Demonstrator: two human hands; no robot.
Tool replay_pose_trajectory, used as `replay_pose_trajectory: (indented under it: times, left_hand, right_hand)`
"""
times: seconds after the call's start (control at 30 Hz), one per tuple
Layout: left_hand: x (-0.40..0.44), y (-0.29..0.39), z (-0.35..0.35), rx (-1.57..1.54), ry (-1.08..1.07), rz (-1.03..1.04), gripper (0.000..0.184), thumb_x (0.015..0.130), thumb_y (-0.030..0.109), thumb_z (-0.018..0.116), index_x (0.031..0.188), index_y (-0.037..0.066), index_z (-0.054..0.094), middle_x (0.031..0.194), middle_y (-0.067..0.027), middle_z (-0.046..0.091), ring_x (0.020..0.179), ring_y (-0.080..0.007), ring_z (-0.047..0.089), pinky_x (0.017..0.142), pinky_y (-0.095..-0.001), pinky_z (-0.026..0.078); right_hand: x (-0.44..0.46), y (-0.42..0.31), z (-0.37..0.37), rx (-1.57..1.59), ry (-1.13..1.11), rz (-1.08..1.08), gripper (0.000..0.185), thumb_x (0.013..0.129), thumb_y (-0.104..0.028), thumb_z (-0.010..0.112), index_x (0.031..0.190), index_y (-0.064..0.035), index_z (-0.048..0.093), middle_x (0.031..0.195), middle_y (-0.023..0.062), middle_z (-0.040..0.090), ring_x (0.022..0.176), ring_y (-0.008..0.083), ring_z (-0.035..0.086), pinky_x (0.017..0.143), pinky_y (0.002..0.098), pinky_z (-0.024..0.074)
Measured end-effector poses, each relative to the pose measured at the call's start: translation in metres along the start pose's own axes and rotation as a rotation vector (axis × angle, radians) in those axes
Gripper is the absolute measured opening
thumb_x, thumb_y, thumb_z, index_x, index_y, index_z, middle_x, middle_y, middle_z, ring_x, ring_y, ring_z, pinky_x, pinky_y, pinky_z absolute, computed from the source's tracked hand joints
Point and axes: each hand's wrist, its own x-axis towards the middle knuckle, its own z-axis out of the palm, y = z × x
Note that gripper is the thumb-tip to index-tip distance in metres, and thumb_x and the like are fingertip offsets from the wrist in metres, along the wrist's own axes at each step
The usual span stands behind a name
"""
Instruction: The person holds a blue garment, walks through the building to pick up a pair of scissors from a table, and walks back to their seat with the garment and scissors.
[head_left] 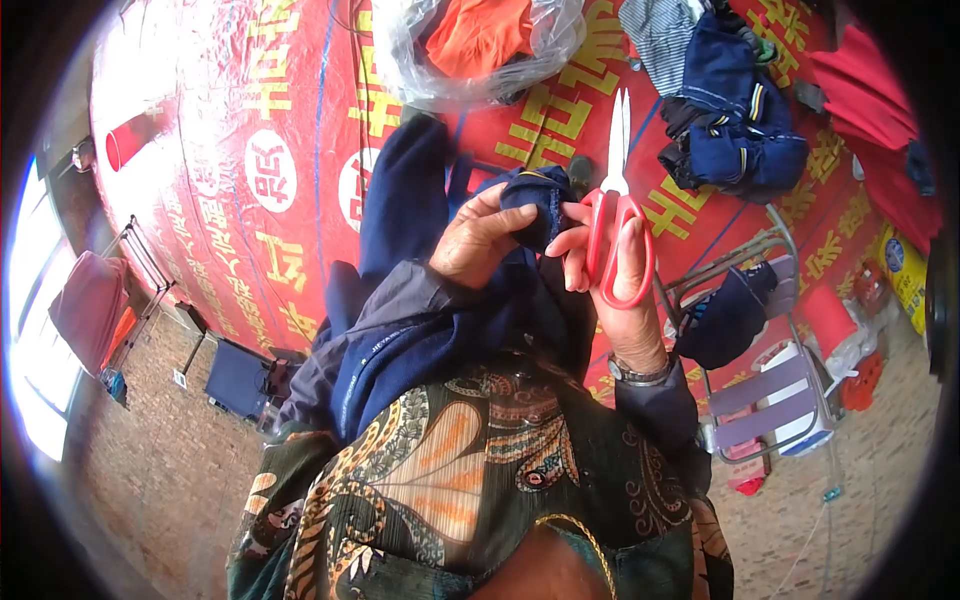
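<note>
My left hand point(474, 238) pinches the folded edge of a navy garment point(531, 207), thumb on top. A whitish stitched seam shows along that edge. In my right hand point(628, 290) is a pair of scissors point(619, 150) with red handles. Their blades point away from me and look nearly closed. The right fingertips also reach the garment's edge, beside the left thumb. More navy cloth point(440, 325) lies over my lap, with a strip of small white lettering on it. The far part of the cloth spreads onto the red sheet.
A red sheet point(215, 215) with yellow characters spreads ahead. On it are a clear plastic bag point(395, 65) holding orange cloth and a pile of navy clothes point(745, 150). A metal-framed chair point(765, 400) stands at right, with dark cloth point(725, 325) on it. A folding stool point(240, 378) is at left.
</note>
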Motion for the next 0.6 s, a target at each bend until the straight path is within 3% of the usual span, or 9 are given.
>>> replay_pose_trajectory:
  times: [0.27, 0.6]
  left_hand:
    - [0.062, -0.053, -0.054, -0.097, -0.053, -0.051, 0.036, 0.093, 0.018, 0.056, 0.124, 0.001, 0.054, 0.113, -0.0068, 0.063, 0.102, -0.0172, 0.060, 0.092, -0.0339, 0.046]
    - [0.164, -0.084, -0.130, -0.106, -0.089, -0.012, 0.040, 0.092, 0.019, 0.057, 0.128, 0.001, 0.051, 0.119, -0.0065, 0.060, 0.109, -0.0169, 0.057, 0.097, -0.0333, 0.043]
  right_hand:
    - [0.047, 0.065, -0.063, 0.009, -0.041, 0.031, 0.067, 0.097, -0.058, 0.030, 0.123, 0.0021, 0.046, 0.089, 0.0099, 0.065, 0.062, 0.0090, 0.054, 0.058, 0.0217, 0.0406]
    - [0.145, 0.129, -0.117, -0.049, 0.014, 0.004, 0.075, 0.094, -0.064, 0.027, 0.120, 0.0015, 0.052, 0.083, 0.0132, 0.066, 0.054, 0.0120, 0.052, 0.052, 0.0211, 0.0389]
